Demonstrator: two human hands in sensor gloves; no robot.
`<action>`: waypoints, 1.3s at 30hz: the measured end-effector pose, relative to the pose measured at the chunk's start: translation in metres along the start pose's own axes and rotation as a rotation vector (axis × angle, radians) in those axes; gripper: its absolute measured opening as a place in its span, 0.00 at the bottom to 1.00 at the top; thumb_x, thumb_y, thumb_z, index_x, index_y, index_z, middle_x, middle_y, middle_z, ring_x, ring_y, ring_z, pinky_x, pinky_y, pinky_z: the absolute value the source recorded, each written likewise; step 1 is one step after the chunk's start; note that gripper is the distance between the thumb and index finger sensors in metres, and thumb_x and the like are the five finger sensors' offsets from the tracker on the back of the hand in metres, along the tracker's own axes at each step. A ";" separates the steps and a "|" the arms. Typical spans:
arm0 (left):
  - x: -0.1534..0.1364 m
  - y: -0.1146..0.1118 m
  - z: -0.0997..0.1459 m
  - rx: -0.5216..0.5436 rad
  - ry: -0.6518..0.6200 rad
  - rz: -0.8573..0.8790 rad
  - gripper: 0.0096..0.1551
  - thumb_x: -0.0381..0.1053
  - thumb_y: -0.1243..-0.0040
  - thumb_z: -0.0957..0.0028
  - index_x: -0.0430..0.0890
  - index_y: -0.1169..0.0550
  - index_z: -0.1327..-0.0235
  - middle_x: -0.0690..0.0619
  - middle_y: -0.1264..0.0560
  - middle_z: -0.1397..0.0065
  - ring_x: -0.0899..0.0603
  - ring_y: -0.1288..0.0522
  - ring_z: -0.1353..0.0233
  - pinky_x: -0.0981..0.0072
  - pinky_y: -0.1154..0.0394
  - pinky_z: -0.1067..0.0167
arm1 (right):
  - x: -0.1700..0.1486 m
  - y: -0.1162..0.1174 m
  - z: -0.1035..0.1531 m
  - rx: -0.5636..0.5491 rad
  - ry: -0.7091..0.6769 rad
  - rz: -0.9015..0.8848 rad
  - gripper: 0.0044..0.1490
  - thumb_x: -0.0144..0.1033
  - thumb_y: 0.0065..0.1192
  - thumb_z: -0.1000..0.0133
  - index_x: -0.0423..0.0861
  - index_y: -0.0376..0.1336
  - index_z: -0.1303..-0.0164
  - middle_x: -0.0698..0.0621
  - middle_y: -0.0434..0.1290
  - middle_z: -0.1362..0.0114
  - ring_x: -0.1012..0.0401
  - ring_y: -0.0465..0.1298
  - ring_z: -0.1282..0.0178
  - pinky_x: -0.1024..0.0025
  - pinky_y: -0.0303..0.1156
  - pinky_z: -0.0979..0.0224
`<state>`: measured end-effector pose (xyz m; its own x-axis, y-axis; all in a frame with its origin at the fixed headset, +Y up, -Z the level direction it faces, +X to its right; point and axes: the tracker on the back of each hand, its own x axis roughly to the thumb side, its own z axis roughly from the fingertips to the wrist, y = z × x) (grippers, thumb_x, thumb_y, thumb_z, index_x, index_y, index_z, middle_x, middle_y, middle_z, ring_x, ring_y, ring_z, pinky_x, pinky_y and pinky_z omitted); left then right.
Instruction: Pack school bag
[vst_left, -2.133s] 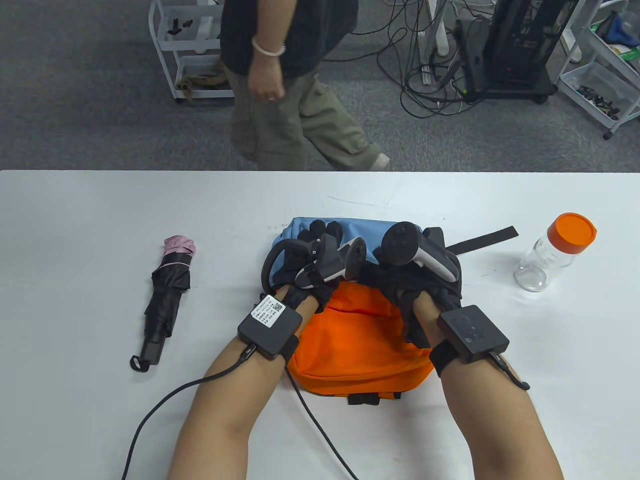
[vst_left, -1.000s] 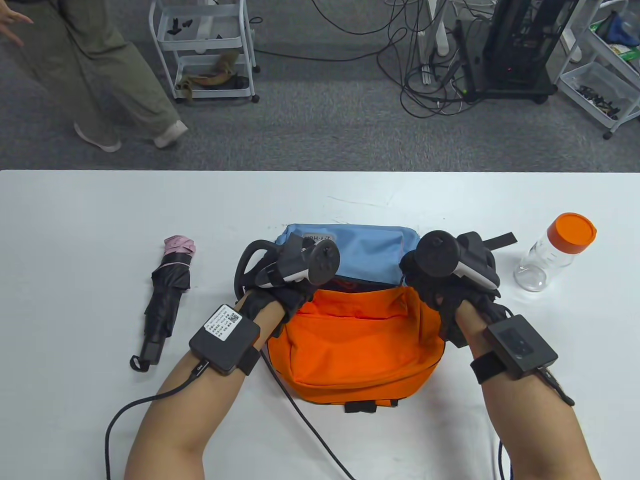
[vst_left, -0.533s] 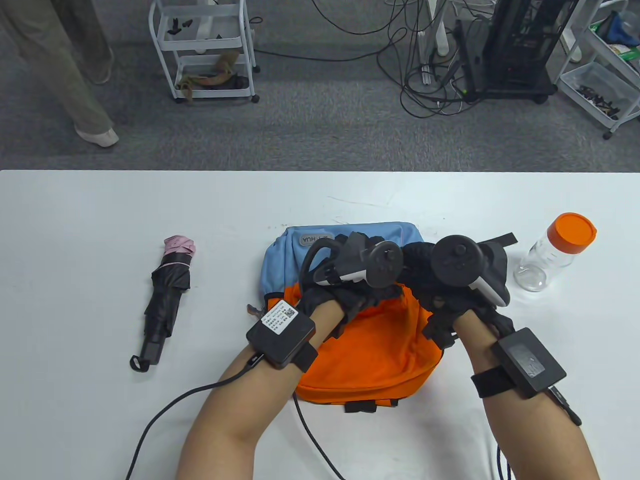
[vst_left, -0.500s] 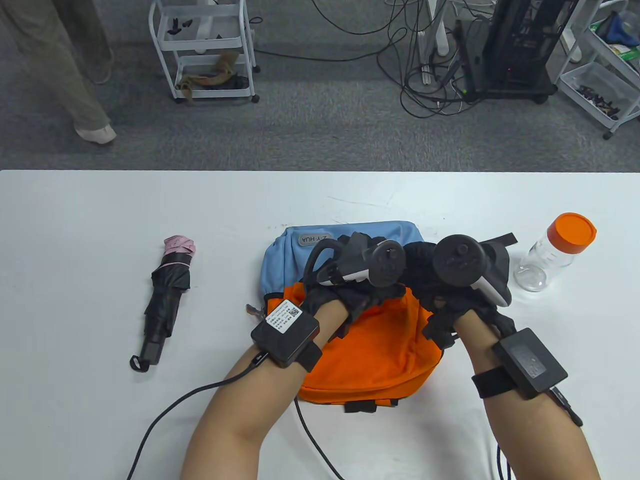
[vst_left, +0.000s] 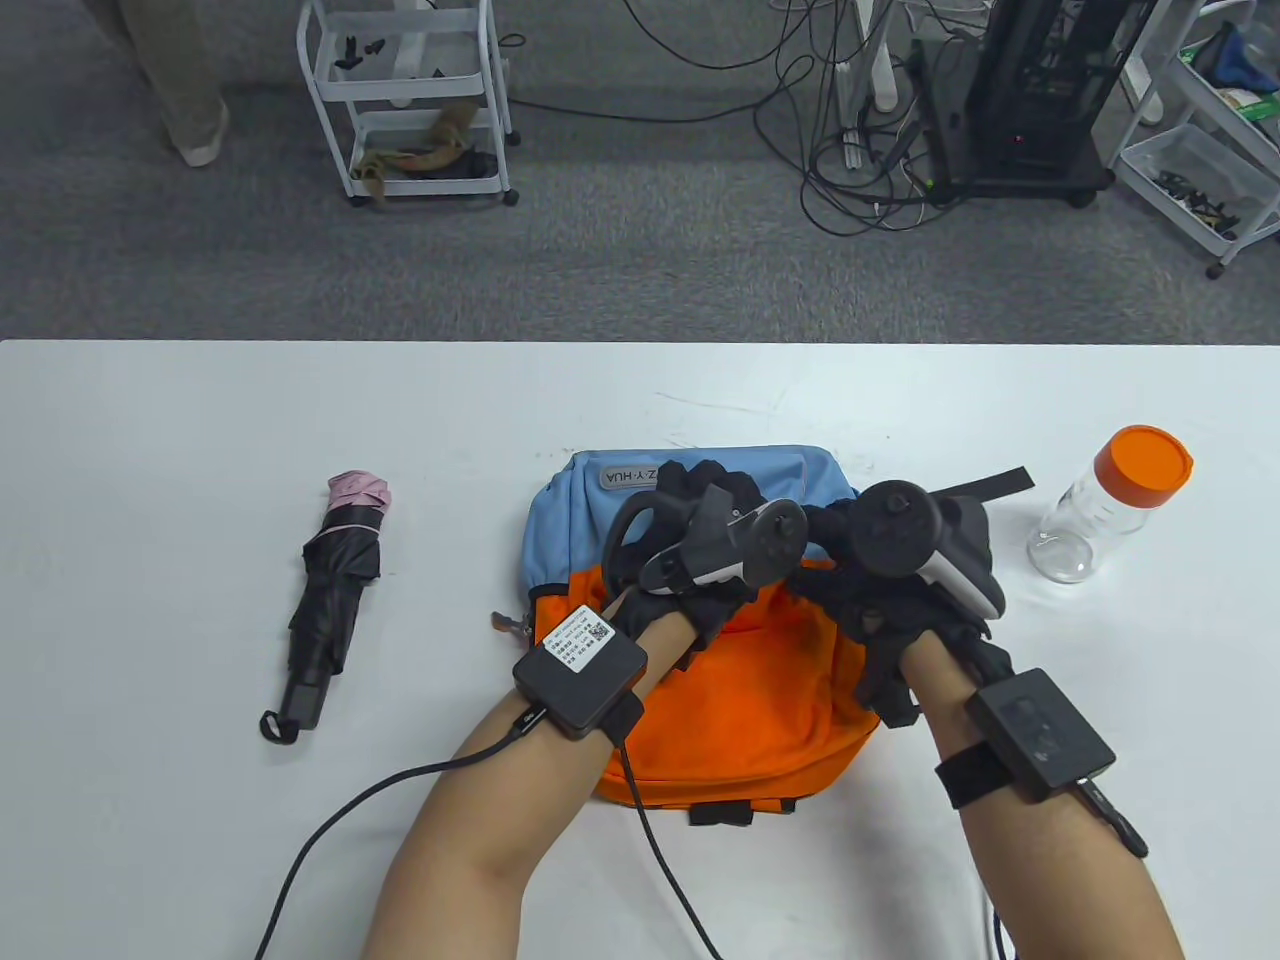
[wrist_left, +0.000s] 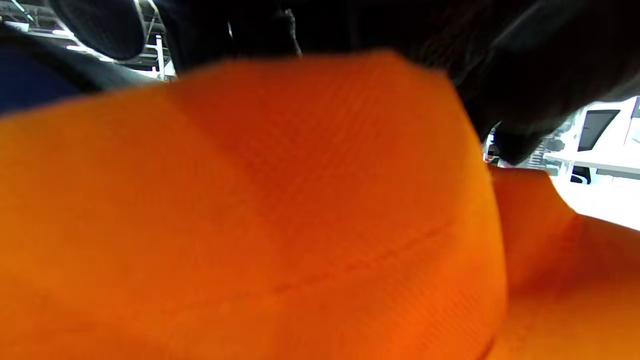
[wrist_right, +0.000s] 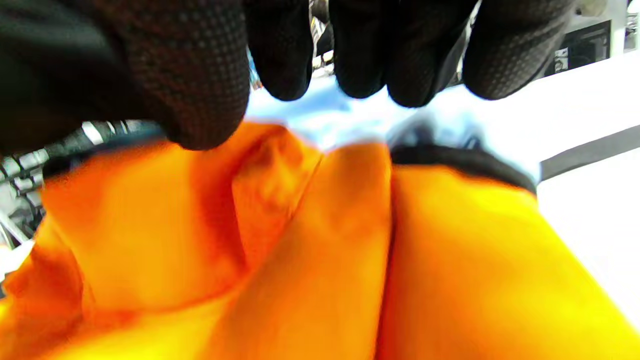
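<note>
The orange and blue school bag (vst_left: 740, 690) lies flat in the middle of the white table (vst_left: 160, 430). My left hand (vst_left: 700, 490) rests on the bag's top middle, its fingers over the blue part. In the left wrist view the orange cloth (wrist_left: 300, 225) fills the frame and hides that hand's grip. My right hand (vst_left: 845, 575) is over the bag's upper right. In the right wrist view its thumb (wrist_right: 195, 85) touches a fold of orange cloth (wrist_right: 350, 260), and its fingers (wrist_right: 370, 65) hang apart from the thumb with bare tips.
A folded black and pink umbrella (vst_left: 335, 590) lies left of the bag. A clear bottle with an orange lid (vst_left: 1110, 505) stands to the right. A black bag strap (vst_left: 985, 482) trails toward the bottle. My left wrist cable (vst_left: 330, 830) runs across the near table.
My left hand has moved from the bag's left edge to its top middle, and my right hand has moved in a little. The bag's wide opening has drawn together.
</note>
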<state>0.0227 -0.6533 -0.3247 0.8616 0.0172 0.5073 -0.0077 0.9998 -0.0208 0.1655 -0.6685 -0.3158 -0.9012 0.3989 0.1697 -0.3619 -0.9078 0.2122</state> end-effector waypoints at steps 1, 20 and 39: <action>0.000 0.000 0.002 -0.006 -0.004 -0.019 0.23 0.59 0.42 0.38 0.44 0.14 0.47 0.35 0.26 0.19 0.22 0.33 0.20 0.12 0.42 0.30 | 0.003 0.008 -0.004 -0.001 0.003 0.032 0.47 0.46 0.76 0.49 0.37 0.64 0.22 0.22 0.60 0.16 0.24 0.66 0.25 0.21 0.68 0.30; -0.159 -0.022 0.070 -0.099 0.480 0.319 0.23 0.58 0.42 0.36 0.43 0.16 0.42 0.27 0.34 0.15 0.16 0.39 0.19 0.10 0.44 0.32 | -0.018 0.026 -0.016 -0.026 0.024 0.103 0.27 0.37 0.76 0.49 0.42 0.72 0.41 0.35 0.74 0.25 0.32 0.77 0.28 0.35 0.77 0.28; -0.068 -0.032 0.169 -0.328 -0.148 0.100 0.61 0.72 0.46 0.40 0.41 0.52 0.06 0.26 0.49 0.07 0.14 0.50 0.15 0.16 0.41 0.27 | -0.009 0.033 0.090 0.276 -0.266 0.065 0.65 0.62 0.57 0.44 0.34 0.39 0.11 0.22 0.41 0.12 0.20 0.51 0.18 0.19 0.59 0.25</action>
<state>-0.1213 -0.6838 -0.2123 0.7817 0.1404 0.6077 0.0955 0.9359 -0.3391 0.1827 -0.6906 -0.2236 -0.8134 0.3945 0.4274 -0.1957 -0.8777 0.4375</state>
